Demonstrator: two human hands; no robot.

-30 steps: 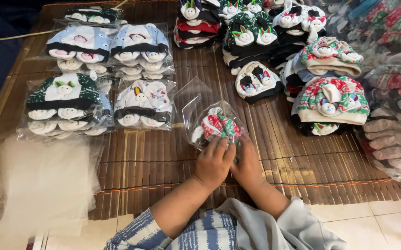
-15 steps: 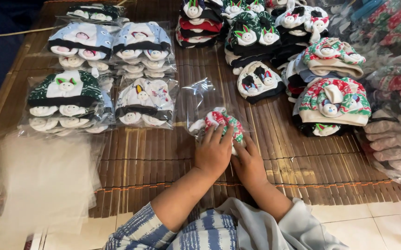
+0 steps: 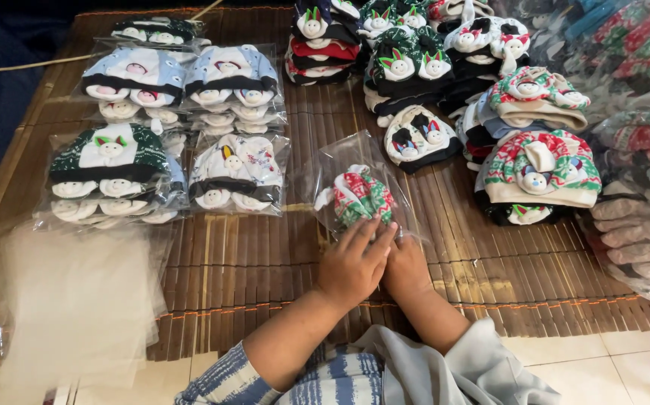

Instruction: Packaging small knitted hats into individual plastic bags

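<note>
A clear plastic bag [image 3: 355, 187] holding a folded red, green and white knitted baby hat [image 3: 359, 196] lies on the bamboo mat [image 3: 265, 262], near the middle of its near half. The bag's near end sits under the fingertips of both hands. The left hand [image 3: 351, 262] lies flat, fingers loosely spread, pressing on that end of the bag. The right hand [image 3: 407, 262] sits just beside it, touching it, and is partly hidden, so I cannot tell whether it pinches the plastic.

Toward the mat's left edge lie bagged stacks of hats [image 3: 171, 135], with a pile of empty clear bags [image 3: 77, 300] at the near left corner. Unbagged hat piles [image 3: 490, 112] crowd the far right corner.
</note>
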